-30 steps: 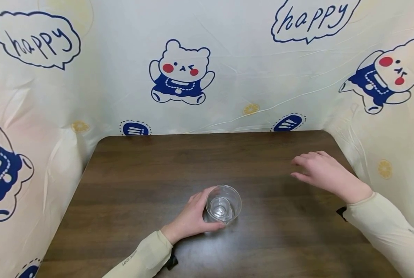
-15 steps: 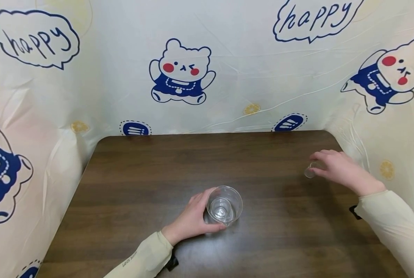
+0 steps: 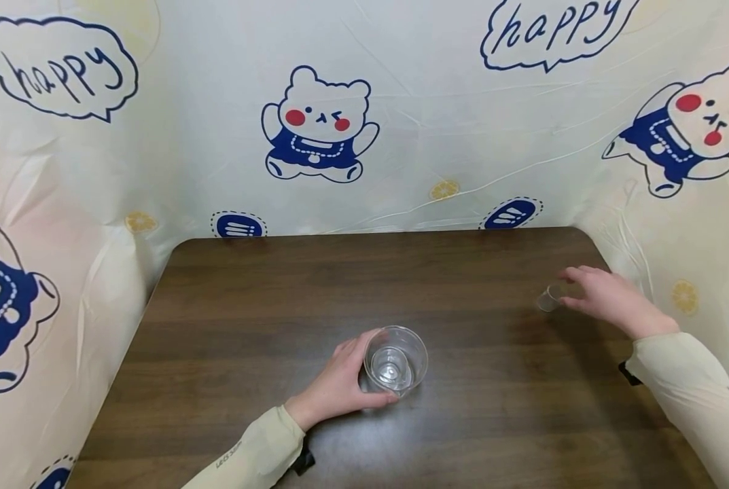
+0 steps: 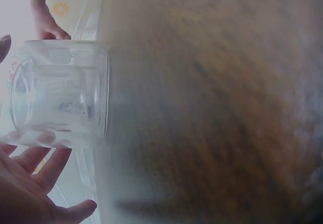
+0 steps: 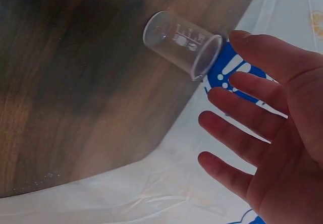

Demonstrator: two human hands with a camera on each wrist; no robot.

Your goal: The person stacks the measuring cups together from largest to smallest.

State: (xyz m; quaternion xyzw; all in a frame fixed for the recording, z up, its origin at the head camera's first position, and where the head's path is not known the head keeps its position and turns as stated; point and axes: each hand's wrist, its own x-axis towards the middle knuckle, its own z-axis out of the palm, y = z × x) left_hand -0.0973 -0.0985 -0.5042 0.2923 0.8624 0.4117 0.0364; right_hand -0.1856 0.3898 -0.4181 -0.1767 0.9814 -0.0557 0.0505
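Note:
A large clear glass beaker (image 3: 395,360) stands on the wooden table near the middle. My left hand (image 3: 340,380) grips its left side, thumb along the near side and fingers round the far side. Inside that beaker a smaller round glass outline shows. At the back right stands a small clear beaker (image 3: 549,299) with white markings, seen tipped sideways by the camera angle in the right wrist view (image 5: 181,45). Beside its rim is my right hand (image 3: 611,299), fingers apart and holding nothing; in the right wrist view the thumb tip is nearest the rim.
The dark wooden table (image 3: 266,299) has rounded back corners, and its right edge runs close by the small beaker. A pale curtain (image 3: 413,136) with printed bears hangs behind and at both sides.
My right hand has moved right and let go of the small beaker, which was hidden at first and now stands in sight. The left hand and large beaker have stayed put.

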